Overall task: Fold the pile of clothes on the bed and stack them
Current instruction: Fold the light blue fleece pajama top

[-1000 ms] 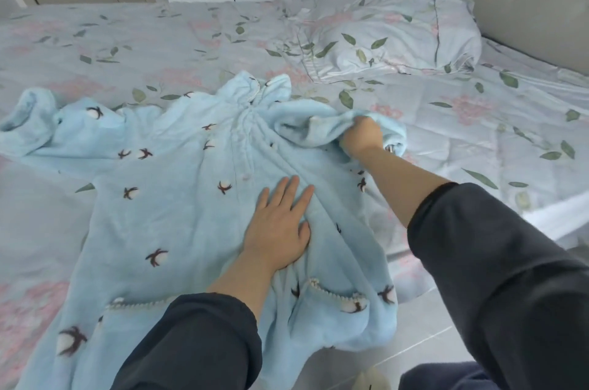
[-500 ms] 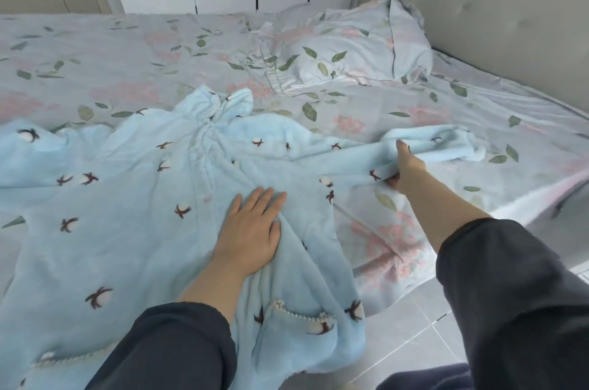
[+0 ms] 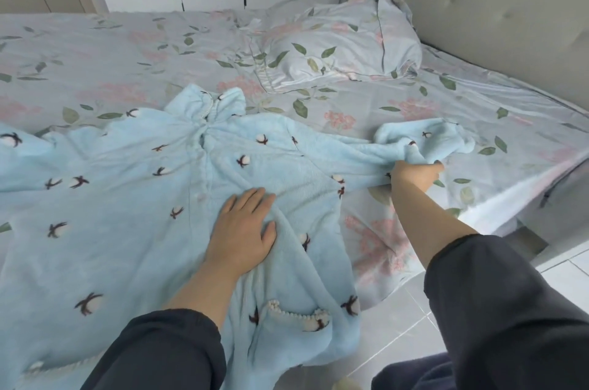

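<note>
Light-blue fleece robe [image 3: 134, 198] lies spread, seemingly front-up, on floral bed [image 3: 127, 52].

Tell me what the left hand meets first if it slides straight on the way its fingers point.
More of the blue fleece garment: the left hand lies flat on it, fingers aimed up the bed. Beyond its shoulder comes bare sheet, then probably the pillow, though depth is unclear.

One blue fleece robe [image 3: 127, 198], one floral pillow [image 3: 344, 48], one bed [image 3: 95, 48], two grips, left grip [image 3: 242, 230] and right grip [image 3: 414, 174]
</note>
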Demonstrator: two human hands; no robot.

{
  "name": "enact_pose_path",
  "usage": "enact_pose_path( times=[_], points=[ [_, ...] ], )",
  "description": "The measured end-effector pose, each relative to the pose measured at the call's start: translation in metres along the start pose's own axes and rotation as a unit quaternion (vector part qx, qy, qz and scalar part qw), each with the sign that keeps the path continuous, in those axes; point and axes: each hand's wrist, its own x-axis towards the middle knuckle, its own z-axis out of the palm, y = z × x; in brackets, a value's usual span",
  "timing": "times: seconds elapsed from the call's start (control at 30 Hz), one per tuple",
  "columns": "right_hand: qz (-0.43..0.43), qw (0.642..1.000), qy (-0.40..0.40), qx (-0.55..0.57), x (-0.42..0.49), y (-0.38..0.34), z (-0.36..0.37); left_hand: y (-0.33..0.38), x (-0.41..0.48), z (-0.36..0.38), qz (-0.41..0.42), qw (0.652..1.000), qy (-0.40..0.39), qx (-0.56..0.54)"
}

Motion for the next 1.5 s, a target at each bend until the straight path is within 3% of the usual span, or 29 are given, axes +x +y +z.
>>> enact_pose_path(
  times=[0.1, 0.2, 0.23, 0.3, 0.37, 0.43, 0.53, 0.6, 0.67, 0.73, 0.77, 0.87, 0.93, 0.97, 1.07, 1.1, 1.13, 1.2, 1.23, 1.3, 1.4, 1.5],
  points=[
    [0.000, 1.000, -0.025, 0.002, 0.005, 0.002, 0.002, -0.001, 0.000, 0.002, -0.010, 0.999, 0.027, -0.021],
    [-0.073, 0.964, -0.106, -0.231, 0.008, 0.008, 0.006, 0.014, 0.019, 0.001, -0.065, 0.995, 0.080, -0.006],
    [-0.091, 0.951, -0.118, -0.272, 0.008, 0.008, 0.007, 0.022, 0.035, -0.001, -0.087, 0.994, 0.061, 0.026],
    [-0.118, 0.941, -0.084, -0.305, 0.013, 0.004, 0.009, 0.037, 0.066, -0.003, -0.133, 0.989, 0.001, 0.058],
    [-0.195, 0.922, -0.006, -0.334, 0.028, -0.002, 0.007, 0.044, 0.091, 0.005, -0.138, 0.990, 0.001, 0.037],
    [-0.312, 0.879, 0.004, -0.361, 0.048, -0.013, 0.007, 0.050, 0.105, 0.019, -0.105, 0.994, 0.005, 0.012],
    [-0.397, 0.820, -0.091, -0.404, 0.070, -0.030, 0.022, 0.061, 0.119, 0.039, -0.079, 0.996, -0.038, 0.006],
    [-0.377, 0.787, -0.177, -0.455, 0.083, -0.036, 0.037, 0.068, 0.130, 0.048, -0.076, 0.995, -0.058, 0.001],
    [-0.336, 0.713, -0.258, -0.559, 0.093, -0.036, 0.050, 0.075, 0.139, 0.054, -0.065, 0.996, -0.058, -0.007],
    [-0.319, 0.647, -0.254, -0.644, 0.101, -0.032, 0.055, 0.081, 0.143, 0.058, -0.048, 0.998, -0.047, -0.010],
    [-0.327, 0.644, -0.216, -0.657, 0.108, -0.034, 0.055, 0.083, 0.143, 0.060, -0.039, 0.998, -0.040, -0.010],
    [-0.318, 0.682, -0.053, -0.656, 0.137, -0.052, 0.042, 0.086, 0.147, 0.064, -0.008, 0.999, -0.040, -0.007],
    [-0.315, 0.739, -0.009, -0.596, 0.158, -0.062, 0.033, 0.090, 0.150, 0.068, 0.014, 0.998, -0.058, 0.003],
    [-0.311, 0.764, -0.026, -0.565, 0.161, -0.062, 0.033, 0.092, 0.152, 0.070, 0.024, 0.997, -0.074, 0.012],
    [-0.260, 0.823, -0.178, -0.472, 0.146, -0.043, 0.035, 0.094, 0.157, 0.077, 0.030, 0.992, -0.116, 0.033],
    [-0.273, 0.844, -0.184, -0.424, 0.144, -0.032, 0.031, 0.094, 0.157, 0.078, 0.030, 0.992, -0.116, 0.037],
    [-0.297, 0.869, -0.141, -0.370, 0.143, -0.023, 0.024, 0.094, 0.156, 0.080, 0.030, 0.993, -0.111, 0.040],
    [-0.297, 0.913, 0.028, -0.277, 0.150, -0.013, 0.004, 0.093, 0.153, 0.083, 0.028, 0.994, -0.096, 0.042],
    [-0.259, 0.932, 0.097, -0.236, 0.156, -0.010, -0.007, 0.093, 0.152, 0.084, 0.027, 0.995, -0.089, 0.044],
    [-0.126, 0.968, 0.145, -0.163, 0.167, -0.012, -0.023, 0.094, 0.152, 0.085, 0.028, 0.996, -0.074, 0.052],
    [0.035, 0.991, 0.052, -0.115, 0.171, -0.033, -0.025, 0.096, 0.152, 0.084, 0.059, 0.995, -0.050, 0.067],
    [0.168, 0.984, -0.059, 0.004, 0.170, -0.048, -0.020, 0.097, 0.153, 0.083, 0.092, 0.993, -0.048, 0.050]
  ],
)
